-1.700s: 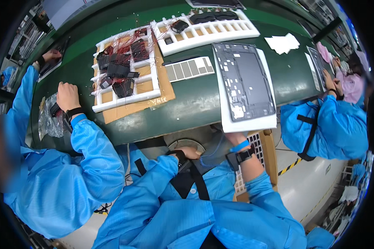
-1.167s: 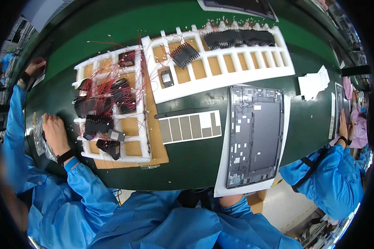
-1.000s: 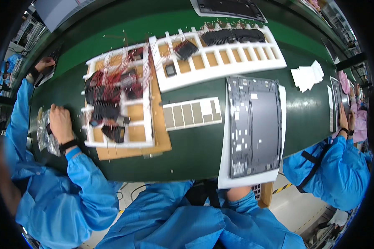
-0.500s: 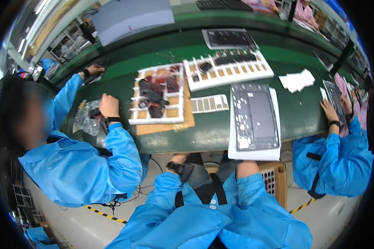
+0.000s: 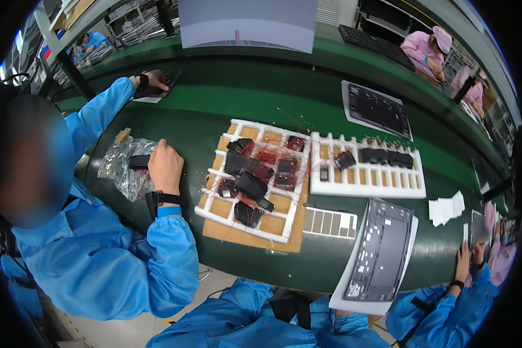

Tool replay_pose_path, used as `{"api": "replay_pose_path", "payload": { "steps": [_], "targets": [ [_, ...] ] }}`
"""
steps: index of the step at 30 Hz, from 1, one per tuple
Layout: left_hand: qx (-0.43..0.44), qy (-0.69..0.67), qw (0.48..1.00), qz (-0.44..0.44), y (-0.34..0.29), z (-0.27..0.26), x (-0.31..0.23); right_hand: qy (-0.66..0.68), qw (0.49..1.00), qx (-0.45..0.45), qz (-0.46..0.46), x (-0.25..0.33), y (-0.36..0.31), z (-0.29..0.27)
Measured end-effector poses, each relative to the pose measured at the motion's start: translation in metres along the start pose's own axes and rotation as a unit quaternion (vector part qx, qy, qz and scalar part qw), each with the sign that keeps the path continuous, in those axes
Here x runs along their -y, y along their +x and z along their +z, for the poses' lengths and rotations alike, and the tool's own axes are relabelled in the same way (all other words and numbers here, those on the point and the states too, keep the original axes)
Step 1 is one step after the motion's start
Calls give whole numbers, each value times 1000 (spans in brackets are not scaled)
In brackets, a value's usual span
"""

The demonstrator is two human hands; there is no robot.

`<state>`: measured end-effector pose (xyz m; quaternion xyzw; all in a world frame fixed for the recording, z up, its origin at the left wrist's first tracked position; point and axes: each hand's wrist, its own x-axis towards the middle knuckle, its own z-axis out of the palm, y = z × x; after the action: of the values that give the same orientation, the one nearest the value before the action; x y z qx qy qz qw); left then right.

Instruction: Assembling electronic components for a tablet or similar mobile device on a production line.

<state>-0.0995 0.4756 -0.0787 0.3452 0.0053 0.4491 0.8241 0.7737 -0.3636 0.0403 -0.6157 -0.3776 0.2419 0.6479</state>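
Neither of my hands shows. My left sleeve [image 5: 232, 304] and right sleeve [image 5: 354, 326] are at the bottom, below the table's near edge. Closest to my right arm lies a flat dark grey panel [image 5: 383, 249] dotted with small white pieces. Under it a white sheet [image 5: 341, 297] overhangs the edge. Left of the panel is a card of grey rectangular stickers [image 5: 330, 223]. A white foam tray [image 5: 287, 236] farther left holds a heap of black parts [image 5: 252, 187] with thin red wires. Whether my hands hold anything is hidden.
A second foam tray [image 5: 365, 189] holds several black parts. Behind it lies another dark panel [image 5: 377, 110]. White papers [image 5: 446, 209] rest at right. A co-worker's hand [image 5: 166, 165] at left touches a black piece on clear plastic [image 5: 119, 165]. Another co-worker's hand [image 5: 463, 261] is at right.
The whole view has shifted, so the trays and panel appear lower and farther right. My wrists, visible before at the table's edge, have dropped out of sight.
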Motion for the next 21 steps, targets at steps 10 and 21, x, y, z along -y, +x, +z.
{"api": "replay_pose_path", "payload": {
  "steps": [10, 21],
  "targets": [
    [-12, 8, 995, 96, -32, 38, -65, 167, 922, 349, -34, -37, 81, 107],
    [-59, 12, 996, 73, -35, 52, -12, 125, 966, 225, -21, -67, 11, -64]
  ]
}}
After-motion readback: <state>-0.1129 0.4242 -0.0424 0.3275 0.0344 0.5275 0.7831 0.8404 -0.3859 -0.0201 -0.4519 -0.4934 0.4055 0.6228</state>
